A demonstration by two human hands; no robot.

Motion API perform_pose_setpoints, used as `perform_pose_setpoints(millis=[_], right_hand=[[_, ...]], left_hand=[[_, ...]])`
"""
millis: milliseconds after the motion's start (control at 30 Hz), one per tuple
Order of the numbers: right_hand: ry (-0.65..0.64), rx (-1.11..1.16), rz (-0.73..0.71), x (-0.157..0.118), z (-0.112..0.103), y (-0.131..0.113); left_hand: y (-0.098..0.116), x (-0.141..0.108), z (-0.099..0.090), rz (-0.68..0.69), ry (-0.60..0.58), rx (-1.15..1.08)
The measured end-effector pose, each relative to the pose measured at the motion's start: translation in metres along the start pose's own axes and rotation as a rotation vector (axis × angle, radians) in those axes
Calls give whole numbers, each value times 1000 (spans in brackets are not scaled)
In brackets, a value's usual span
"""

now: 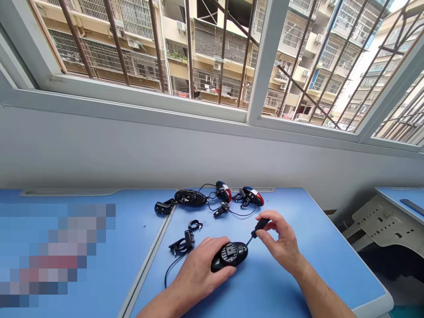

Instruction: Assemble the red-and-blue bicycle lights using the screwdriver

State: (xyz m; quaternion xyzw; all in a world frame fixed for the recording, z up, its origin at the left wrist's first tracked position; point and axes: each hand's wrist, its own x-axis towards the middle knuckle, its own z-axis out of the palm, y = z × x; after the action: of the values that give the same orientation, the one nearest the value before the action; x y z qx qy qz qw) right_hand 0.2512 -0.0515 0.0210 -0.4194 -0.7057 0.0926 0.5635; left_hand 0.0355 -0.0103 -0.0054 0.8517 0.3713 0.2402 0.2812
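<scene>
On the blue desk lies a black oval device [229, 254] with a round ribbed mount on its upturned face. My left hand [206, 261] grips it from the left, thumb near, fingers on the far side. In my right hand [281, 243] a black-handled screwdriver [260, 226] is pinched by the handle; its tip meets the right end of the device. A cable [166, 272] runs from under my left hand to a small black clamp part [184, 243]. Just behind that rests a loose black ring clamp [195, 225].
Toward the back lie another black oval device [190, 198] with a wired button unit [163, 207], and two devices with red, white and blue faces [224, 191] [253, 196]. A desk seam [149, 260] runs left of my hands. A barred window [152, 48] is above; another desk [397, 203] stands right.
</scene>
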Motion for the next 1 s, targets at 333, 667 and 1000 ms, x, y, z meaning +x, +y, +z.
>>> perform_pose_setpoints(millis=[333,667,1000], right_hand=[[86,19,40,0,3,1],[39,55,100,-1,1,2],[60,35,186,-3,-3,4]], left_hand=[[-17,1,7,47,52,-6],[-1,0,0,-5,37,2],[4,-1,-2,-15,31,6]])
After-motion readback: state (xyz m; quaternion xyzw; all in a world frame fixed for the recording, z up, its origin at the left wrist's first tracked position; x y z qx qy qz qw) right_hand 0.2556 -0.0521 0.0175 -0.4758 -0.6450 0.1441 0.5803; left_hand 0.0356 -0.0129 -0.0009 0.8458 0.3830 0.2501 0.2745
